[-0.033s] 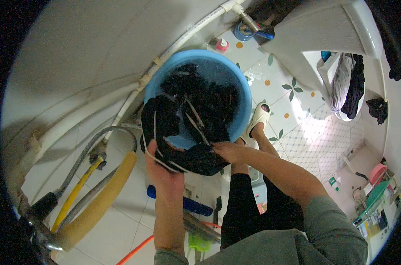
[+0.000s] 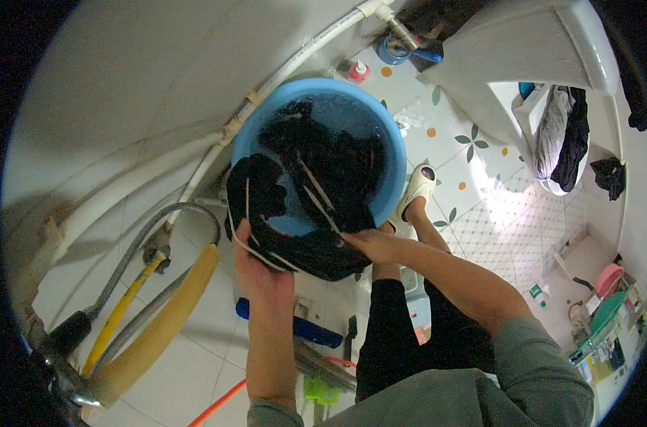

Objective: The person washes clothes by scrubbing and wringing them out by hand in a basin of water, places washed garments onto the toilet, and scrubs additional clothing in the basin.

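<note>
A round light-blue basin point(image 2: 400, 153) holds water and soaked black clothing point(image 2: 338, 153). Over its near rim hangs a black garment point(image 2: 316, 255) with white piping, part of it still inside the basin. My left hand point(image 2: 261, 267) is closed round the garment's near-left edge, its thumb up along the piping. With fingers bent onto the cloth, my right hand point(image 2: 370, 245) grips the near-right part by the rim. The fingertips of both hands are partly hidden by fabric.
White pipes point(image 2: 224, 135) run along the wall at left. Below them are a grey hose point(image 2: 142, 242) and a beige-wrapped pipe point(image 2: 160, 324). A pink bottle point(image 2: 358, 71) stands behind the basin. To the right, a white fixture point(image 2: 530, 50) has clothes in its opening.
Both hands keep their hold on the garment. The left hand and the cloth's near edge have shifted very slightly left and up.
</note>
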